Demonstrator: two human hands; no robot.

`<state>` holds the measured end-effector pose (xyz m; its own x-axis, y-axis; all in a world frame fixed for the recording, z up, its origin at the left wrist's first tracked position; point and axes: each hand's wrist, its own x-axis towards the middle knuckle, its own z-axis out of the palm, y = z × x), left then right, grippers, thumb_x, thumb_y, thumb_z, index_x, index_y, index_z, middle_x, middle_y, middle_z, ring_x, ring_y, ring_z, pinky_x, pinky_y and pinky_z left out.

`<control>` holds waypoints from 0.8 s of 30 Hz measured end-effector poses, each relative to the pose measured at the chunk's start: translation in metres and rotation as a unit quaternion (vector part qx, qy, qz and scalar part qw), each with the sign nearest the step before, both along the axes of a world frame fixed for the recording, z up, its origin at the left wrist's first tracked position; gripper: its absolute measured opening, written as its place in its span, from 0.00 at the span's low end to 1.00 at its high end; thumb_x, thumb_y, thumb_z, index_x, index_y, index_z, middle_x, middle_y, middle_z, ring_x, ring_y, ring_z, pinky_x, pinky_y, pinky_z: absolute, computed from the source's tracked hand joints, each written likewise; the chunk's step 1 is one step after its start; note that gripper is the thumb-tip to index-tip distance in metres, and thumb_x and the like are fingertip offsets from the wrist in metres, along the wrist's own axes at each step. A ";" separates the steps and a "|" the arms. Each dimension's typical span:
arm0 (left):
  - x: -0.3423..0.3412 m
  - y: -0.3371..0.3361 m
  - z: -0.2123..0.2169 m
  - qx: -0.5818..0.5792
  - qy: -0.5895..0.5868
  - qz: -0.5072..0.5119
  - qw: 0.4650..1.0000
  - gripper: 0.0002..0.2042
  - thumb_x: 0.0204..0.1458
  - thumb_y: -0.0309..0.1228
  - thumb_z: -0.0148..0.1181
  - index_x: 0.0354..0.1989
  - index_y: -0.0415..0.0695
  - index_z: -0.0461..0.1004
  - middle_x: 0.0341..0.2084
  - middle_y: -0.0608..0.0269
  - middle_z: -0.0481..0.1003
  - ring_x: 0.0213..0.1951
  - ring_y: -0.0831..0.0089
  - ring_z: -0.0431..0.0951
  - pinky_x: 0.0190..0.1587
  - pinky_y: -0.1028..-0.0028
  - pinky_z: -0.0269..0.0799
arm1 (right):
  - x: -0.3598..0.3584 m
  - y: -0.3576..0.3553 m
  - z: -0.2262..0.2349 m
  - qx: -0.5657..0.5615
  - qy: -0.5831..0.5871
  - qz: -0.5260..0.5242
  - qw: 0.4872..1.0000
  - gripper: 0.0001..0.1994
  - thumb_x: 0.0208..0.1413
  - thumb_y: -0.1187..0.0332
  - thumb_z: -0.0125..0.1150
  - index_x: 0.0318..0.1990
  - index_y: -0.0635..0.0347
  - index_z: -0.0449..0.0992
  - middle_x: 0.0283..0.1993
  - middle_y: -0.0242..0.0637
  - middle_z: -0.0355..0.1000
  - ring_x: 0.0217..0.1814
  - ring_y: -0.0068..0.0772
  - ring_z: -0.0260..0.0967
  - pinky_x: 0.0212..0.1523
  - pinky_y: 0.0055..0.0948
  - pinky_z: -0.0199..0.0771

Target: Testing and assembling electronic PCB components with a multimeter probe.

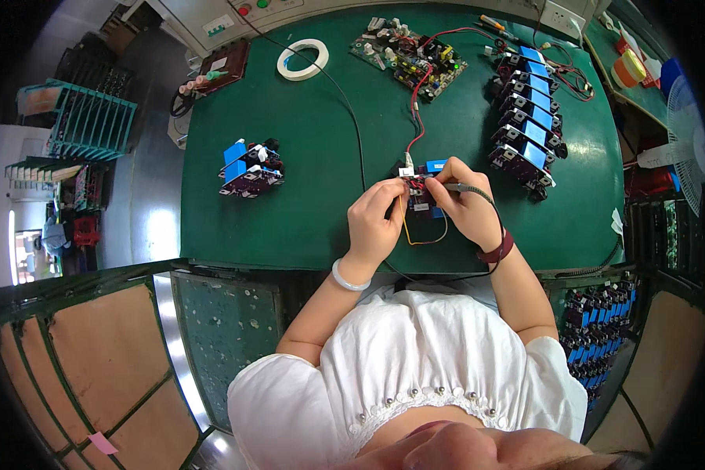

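In front of me on the green bench lies a small circuit board [421,207] with blue blocks and a white connector [406,171]. My left hand [374,219] is closed in a pinch, its fingertips on the board's left edge. My right hand [470,205] grips a pen-like probe [456,187] on a black cable, its tip pointed at the board's middle; the exact contact is hidden by my fingers. A thin yellow wire [412,241] loops out below the board. From the connector a red lead [417,129] runs to a larger circuit board [415,59] farther back.
Several blue-topped boards [534,117] stand in a row at the right; a smaller group [251,168] sits at the left. A roll of white tape [303,60] lies at the back. A black cable [356,121] crosses the bench [290,235]. A fan [685,149] stands far right.
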<state>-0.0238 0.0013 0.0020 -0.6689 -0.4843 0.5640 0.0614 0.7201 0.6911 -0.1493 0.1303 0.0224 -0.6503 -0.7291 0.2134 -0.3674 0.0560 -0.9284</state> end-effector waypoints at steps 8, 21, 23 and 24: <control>0.000 -0.002 0.000 -0.003 0.004 0.000 1.000 0.07 0.49 0.19 0.67 0.34 0.40 0.75 0.34 0.54 0.81 0.35 0.56 0.83 0.36 0.66 0.79 | -0.002 -0.004 -0.001 0.002 0.025 0.001 1.000 0.09 0.56 0.74 0.67 0.32 0.65 0.71 0.24 0.45 0.74 0.21 0.36 0.73 0.23 0.28 0.68; 0.003 0.000 -0.005 0.000 0.024 -0.013 1.000 0.08 0.48 0.18 0.66 0.35 0.39 0.74 0.35 0.53 0.80 0.37 0.56 0.83 0.38 0.66 0.79 | 0.002 -0.002 -0.005 0.010 0.027 -0.015 0.999 0.08 0.58 0.74 0.65 0.30 0.65 0.71 0.19 0.40 0.71 0.18 0.23 0.67 0.20 0.25 0.63; 0.003 0.000 -0.005 0.004 0.020 -0.016 1.000 0.09 0.48 0.17 0.66 0.35 0.39 0.74 0.35 0.54 0.80 0.37 0.56 0.83 0.38 0.67 0.79 | 0.001 -0.002 -0.005 0.013 0.025 -0.012 1.000 0.09 0.59 0.74 0.65 0.30 0.65 0.71 0.19 0.39 0.72 0.19 0.21 0.67 0.21 0.24 0.64; 0.003 0.000 -0.004 0.006 0.020 -0.017 1.000 0.09 0.48 0.17 0.66 0.35 0.39 0.74 0.35 0.54 0.80 0.37 0.56 0.83 0.38 0.67 0.79 | 0.001 -0.002 -0.004 0.015 0.023 -0.011 1.000 0.09 0.59 0.74 0.64 0.30 0.65 0.71 0.19 0.38 0.72 0.19 0.20 0.67 0.21 0.24 0.64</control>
